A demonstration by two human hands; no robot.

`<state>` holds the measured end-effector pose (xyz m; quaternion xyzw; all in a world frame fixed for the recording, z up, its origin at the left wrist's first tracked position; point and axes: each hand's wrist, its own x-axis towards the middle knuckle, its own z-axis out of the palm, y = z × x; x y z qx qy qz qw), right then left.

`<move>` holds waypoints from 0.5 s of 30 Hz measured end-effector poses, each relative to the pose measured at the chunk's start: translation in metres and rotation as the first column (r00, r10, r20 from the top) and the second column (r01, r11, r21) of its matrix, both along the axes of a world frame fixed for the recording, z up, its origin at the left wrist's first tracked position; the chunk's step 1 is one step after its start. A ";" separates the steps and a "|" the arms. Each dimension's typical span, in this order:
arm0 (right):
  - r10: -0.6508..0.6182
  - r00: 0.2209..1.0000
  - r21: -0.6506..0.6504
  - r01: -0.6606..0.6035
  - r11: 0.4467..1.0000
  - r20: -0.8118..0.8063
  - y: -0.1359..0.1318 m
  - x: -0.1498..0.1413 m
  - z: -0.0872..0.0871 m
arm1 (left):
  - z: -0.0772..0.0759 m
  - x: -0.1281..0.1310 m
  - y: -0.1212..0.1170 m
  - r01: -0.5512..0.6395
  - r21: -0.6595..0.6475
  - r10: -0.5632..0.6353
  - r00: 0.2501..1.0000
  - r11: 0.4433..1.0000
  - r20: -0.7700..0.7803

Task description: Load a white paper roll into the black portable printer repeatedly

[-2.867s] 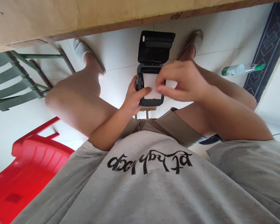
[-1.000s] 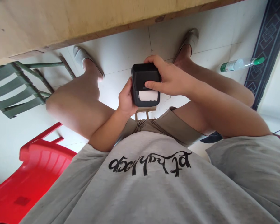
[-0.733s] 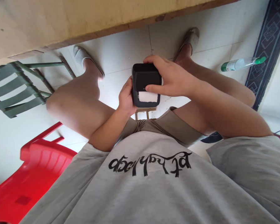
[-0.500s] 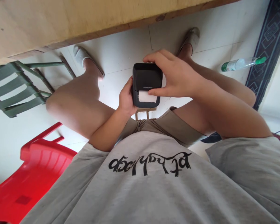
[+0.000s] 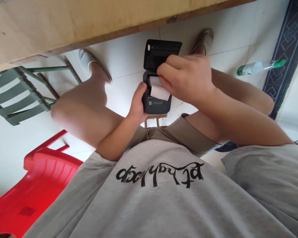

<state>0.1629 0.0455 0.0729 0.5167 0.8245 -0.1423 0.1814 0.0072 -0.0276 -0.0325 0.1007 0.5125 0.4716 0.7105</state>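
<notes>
A small black label printer is held above my lap with its hinged lid standing up on the far side. Wrapped around its left side is my left hand, thumb along the edge. A white label paper roll shows in the printer's open bay, its strip lying toward the near edge. My right hand is closed over the bay's right side, its fingertips pinching at the paper. The hand hides part of the roll and of the lid's lower corner.
A wooden table edge runs across the top. On the left stand a green-strapped folding stool and a red plastic chair. A clear bottle with a green cap lies on the tiled floor at right.
The printer's lid has swung up, baring the paper bay. My right hand has moved from spanning the lid to a closed grip at the paper. My left hand keeps holding the printer.
</notes>
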 end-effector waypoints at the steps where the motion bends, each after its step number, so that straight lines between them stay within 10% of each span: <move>1: 0.017 1.000 -0.053 -0.016 0.998 0.015 -0.002 -0.003 0.000 | -0.001 0.000 0.000 -0.006 0.010 0.006 1.000 1.000 0.017; 11: -0.067 0.996 -0.233 0.051 0.971 -0.058 0.002 -0.003 -0.010 | 0.002 -0.003 -0.002 0.071 -0.024 -0.070 0.997 0.997 0.035; 15: -0.310 0.826 -0.420 0.100 0.902 -0.470 0.008 0.016 -0.008 | 0.000 -0.002 -0.001 0.016 -0.049 -0.013 0.999 0.999 0.050</move>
